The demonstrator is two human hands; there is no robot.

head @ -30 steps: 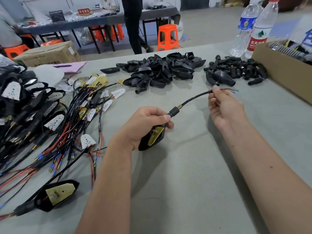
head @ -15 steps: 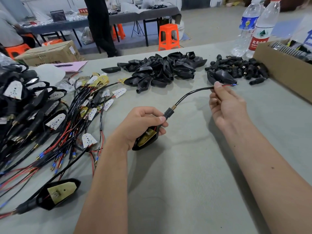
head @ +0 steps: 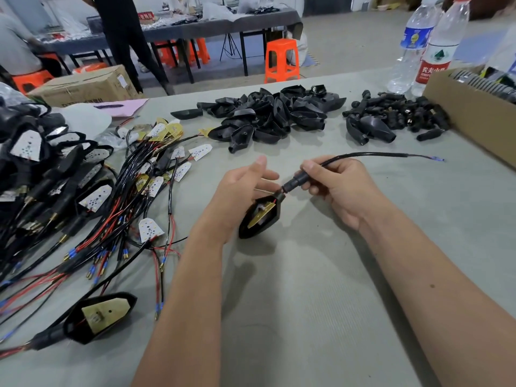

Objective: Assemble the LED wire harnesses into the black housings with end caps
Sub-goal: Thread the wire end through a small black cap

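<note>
In the middle of the table my left hand holds a black housing with a brass LED board seated inside; its thumb sticks up and its upper fingers are loosely extended. My right hand pinches the black end cap on the wire, right at the housing's neck, where a bit of red lead shows. The black wire arcs away to the right from my right hand. It ends free in a blue terminal above the table.
A heap of empty black housings lies at the back, with end caps to its right. A cardboard box and two water bottles stand at far right. Loose LED harnesses and assembled units fill the left side.
My right hand slid from the wire's far end down to the end cap at the housing. My left thumb came off the cap. The wire's tip now hangs free.
</note>
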